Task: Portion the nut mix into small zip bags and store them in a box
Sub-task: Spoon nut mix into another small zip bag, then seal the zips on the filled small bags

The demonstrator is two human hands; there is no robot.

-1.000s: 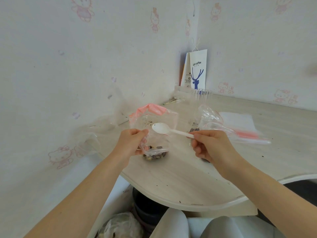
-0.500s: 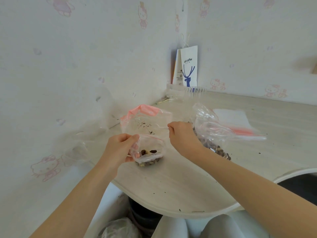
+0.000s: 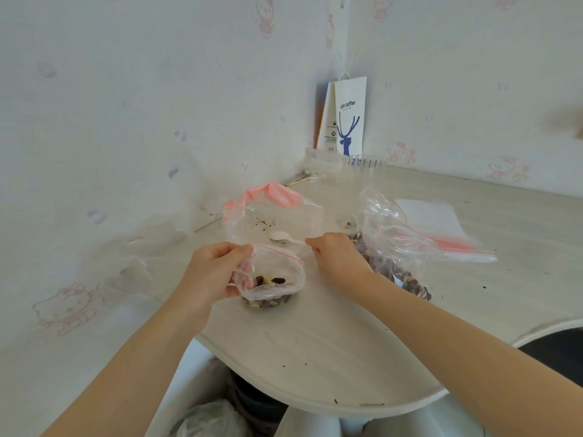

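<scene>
- A crumpled plastic bag [image 3: 208,417] lies below the near rim of the pale, wood-grain worktop [image 3: 315,351], which is dotted with dark crumbs.
- The left hand [image 3: 214,272] has its grip pinching the mouth of a small zip bag [image 3: 277,266], thumb on the outside and fingertips showing through the plastic inside.
- This small bag has a thin red zip line. It stands open on the worktop between the two hands, with brown and pale nuts [image 3: 268,302] in its bottom.
- The right hand [image 3: 339,257], just beside the bag's right edge, has its grip curled round the handle of a white plastic spoon [image 3: 279,236]. The spoon's bowl points left and looks bare.
- Right of that hand, a larger clear bag [image 3: 394,272] of dark nut mix slumps on the worktop.
- Behind the small bag stands a bigger clear bag with a pink top strip [image 3: 274,197] and crumbs clinging inside.
- Farther right lie flat zip bags [image 3: 441,241] with pink and red strips.
- A barcode label [image 3: 348,223] sits beyond the spoon; it is too small to read.
- In the corner, a clear ribbed container [image 3: 362,162] stands before a white paper bag [image 3: 350,118] printed "coffee" above a blue deer. The word before it is unclear.
</scene>
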